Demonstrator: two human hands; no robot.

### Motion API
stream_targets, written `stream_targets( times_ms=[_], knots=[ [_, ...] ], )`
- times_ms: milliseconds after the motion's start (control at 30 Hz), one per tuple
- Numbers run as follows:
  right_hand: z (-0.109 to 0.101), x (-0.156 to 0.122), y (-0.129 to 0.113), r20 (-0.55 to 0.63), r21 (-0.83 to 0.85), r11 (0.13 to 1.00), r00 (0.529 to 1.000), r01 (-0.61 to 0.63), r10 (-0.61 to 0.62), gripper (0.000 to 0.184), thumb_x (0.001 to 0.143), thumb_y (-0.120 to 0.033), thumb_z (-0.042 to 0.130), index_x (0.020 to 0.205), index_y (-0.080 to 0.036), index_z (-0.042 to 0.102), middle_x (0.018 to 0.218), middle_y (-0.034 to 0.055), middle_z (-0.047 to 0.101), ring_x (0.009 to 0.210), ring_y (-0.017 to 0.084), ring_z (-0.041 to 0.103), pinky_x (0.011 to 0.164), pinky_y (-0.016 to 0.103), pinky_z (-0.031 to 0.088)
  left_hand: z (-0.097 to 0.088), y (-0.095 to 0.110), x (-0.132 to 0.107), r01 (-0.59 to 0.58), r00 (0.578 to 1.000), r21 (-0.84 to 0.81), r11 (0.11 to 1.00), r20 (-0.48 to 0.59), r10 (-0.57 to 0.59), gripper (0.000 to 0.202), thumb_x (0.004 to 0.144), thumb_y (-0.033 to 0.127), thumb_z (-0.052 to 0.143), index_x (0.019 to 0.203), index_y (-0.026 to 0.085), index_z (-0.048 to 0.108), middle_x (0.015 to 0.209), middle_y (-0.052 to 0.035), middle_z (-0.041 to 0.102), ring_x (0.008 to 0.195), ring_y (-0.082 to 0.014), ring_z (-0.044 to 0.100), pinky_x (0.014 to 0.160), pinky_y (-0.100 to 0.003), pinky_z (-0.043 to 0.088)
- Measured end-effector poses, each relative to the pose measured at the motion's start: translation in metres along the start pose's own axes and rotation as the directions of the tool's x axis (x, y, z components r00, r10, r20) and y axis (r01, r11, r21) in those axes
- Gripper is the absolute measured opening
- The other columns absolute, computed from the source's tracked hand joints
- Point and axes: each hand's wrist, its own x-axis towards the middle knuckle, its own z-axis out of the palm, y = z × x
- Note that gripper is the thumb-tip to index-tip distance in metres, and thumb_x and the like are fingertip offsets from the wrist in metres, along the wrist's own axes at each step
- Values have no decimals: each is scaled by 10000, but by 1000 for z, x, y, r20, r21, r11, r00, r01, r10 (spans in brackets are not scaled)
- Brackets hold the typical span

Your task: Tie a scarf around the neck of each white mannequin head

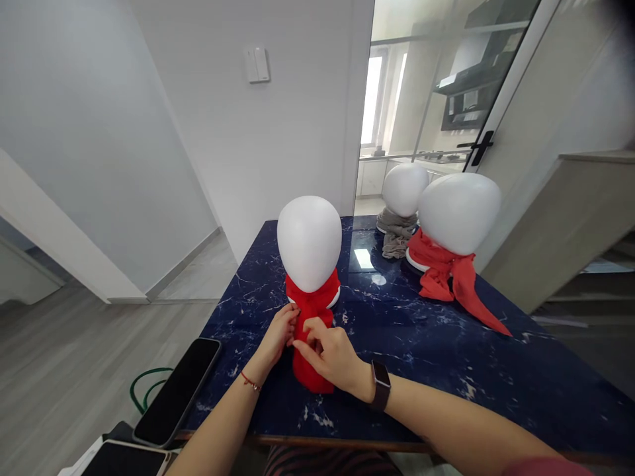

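Observation:
A white, egg-shaped mannequin head [310,241] stands upright on the dark blue marbled table straight ahead of me. Around its neck is a bright red scarf [313,378], with a tail hanging down the front onto the tabletop. At the left edge of that tail, my left hand [278,336] is closed, its fingertips pinching the cloth. My right hand [336,357] is over the front of the tail. Its thumb and bent index finger are apart with red cloth visible between them; the other fingers curl inward, partly hidden.
To the right stand a mannequin head [459,211] in a coral-red scarf [441,268] and another head [405,188] in a grey scarf [397,235]. A phone [178,390] lies at the table's left edge, near another device [126,459]. Behind are a wall and a glass door [421,86].

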Motion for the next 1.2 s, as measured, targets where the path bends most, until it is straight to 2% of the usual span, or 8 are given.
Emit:
stream_targets(
  times_ms=[167, 267, 333, 600, 833, 933, 1033, 1200],
  knots=[
    [-1, 5, 9, -380, 25, 982, 907, -185, 181, 67, 885, -263, 456, 887, -204, 424, 757, -5, 533, 656, 117, 536, 658, 244, 418, -5, 2, -1, -224, 948, 494, 840, -89, 305, 415, 758, 549, 510, 676, 154, 609, 553, 1, 545, 468, -101, 435, 451, -219, 297],
    [2, 10, 20, -416, 67, 958, 865, -278, 281, 88, 824, -172, 441, 899, -207, 410, 844, 19, 503, 775, 149, 522, 735, 291, 445, -6, 0, -1, -335, 887, 692, 640, 1, 463, 358, 743, 514, 576, 700, 169, 663, 672, -23, 590, 615, -145, 507, 596, -261, 379],
    [6, 10, 27, -402, 64, 940, 853, -335, 332, 223, 741, -114, 460, 935, -206, 398, 918, 39, 486, 869, 174, 513, 797, 333, 455, -6, -3, 1, -372, 873, 703, 606, 42, 486, 292, 711, 463, 631, 714, 174, 673, 764, -38, 597, 696, -165, 532, 661, -279, 399],
    [16, 2, 36, -169, 10, 905, 891, -425, 421, 402, 655, -90, 543, 1001, -216, 383, 1044, 68, 423, 738, 155, 532, 689, 356, 500, -4, -11, 9, -306, 952, 273, 912, 58, 301, 156, 658, 283, 671, 728, 158, 610, 784, -21, 608, 696, -134, 557, 676, -255, 428],
    [10, 6, 13, 135, 459, 801, 921, -385, 365, 214, 776, -156, 490, 871, -236, 315, 773, -54, 441, 536, 72, 501, 491, 200, 437, -3, -5, 5, -148, 976, -117, 982, 142, 164, 192, 680, 265, 683, 807, 177, 569, 713, 27, 591, 618, -100, 560, 625, -221, 428],
    [4, 5, 2, 137, 414, 866, 959, -282, 247, 186, 797, -184, 524, 854, -222, 352, 747, -58, 460, 543, 56, 488, 498, 172, 401, -1, -1, 3, -185, 974, -210, 960, 94, 208, 208, 687, 253, 690, 842, 194, 565, 779, 35, 597, 682, -89, 574, 675, -201, 437],
    [1, 0, -2, 180, 209, 978, 983, 0, -39, 92, 833, -215, 525, 849, -205, 435, 699, -49, 521, 531, 56, 471, 496, 173, 359, 1, 2, 0, -197, 975, -222, 955, 59, 214, 268, 692, 263, 694, 908, 215, 543, 899, 21, 614, 796, -108, 601, 753, -218, 451],
    [8, -11, 0, 266, -84, 831, 816, 550, -513, 155, 881, -264, 453, 767, -199, 534, 633, -16, 602, 524, 85, 510, 477, 214, 325, 0, -2, -1, -297, 955, 145, 944, 30, 296, 418, 652, 303, 726, 991, 218, 496, 1059, -54, 636, 803, -161, 636, 733, -288, 474]
  ],
)
